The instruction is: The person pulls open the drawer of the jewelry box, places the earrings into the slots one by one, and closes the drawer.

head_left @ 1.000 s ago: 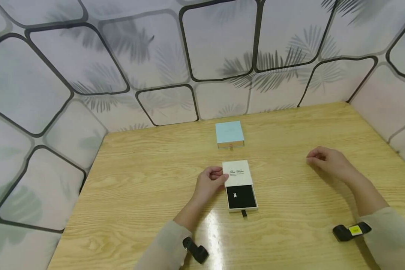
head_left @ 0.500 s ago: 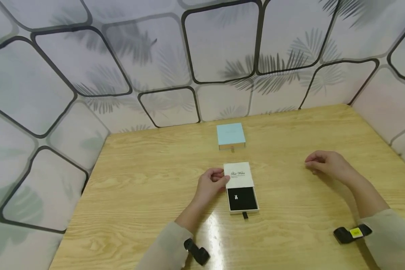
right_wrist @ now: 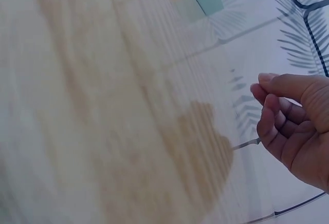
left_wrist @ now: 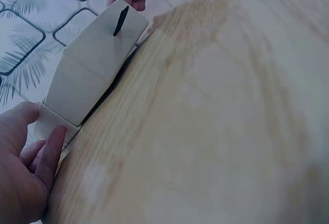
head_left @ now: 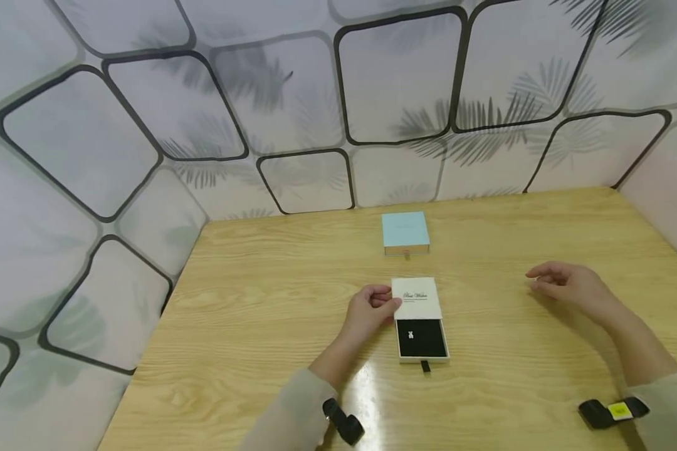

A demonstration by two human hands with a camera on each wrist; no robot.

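A white slide-out jewelry box (head_left: pixel 417 299) with "Best Wishes" printed on its sleeve lies on the wooden table. Its drawer (head_left: pixel 422 360) is pulled partway toward me, showing a black insert (head_left: pixel 429 341) with a small silvery ornament (head_left: pixel 410 335) near the left side. A black ribbon tab (head_left: pixel 425 366) sticks out in front. My left hand (head_left: pixel 368 311) holds the sleeve at its left edge, thumb on top; in the left wrist view the fingers and thumb grip the box end. Off to the right, my right hand (head_left: pixel 578 291) hovers over the table, fingers loosely bent, holding nothing.
A light blue box (head_left: pixel 405 230) with a small pull tab sits behind the white one, toward the back of the table. Leaf-patterned wall covering (head_left: pixel 395 81) rises beyond the table's back and side edges.
The head view has turned slightly left, shifting everything rightward in it. My left hand stays on the box. The right hand's fingers have loosened a little.
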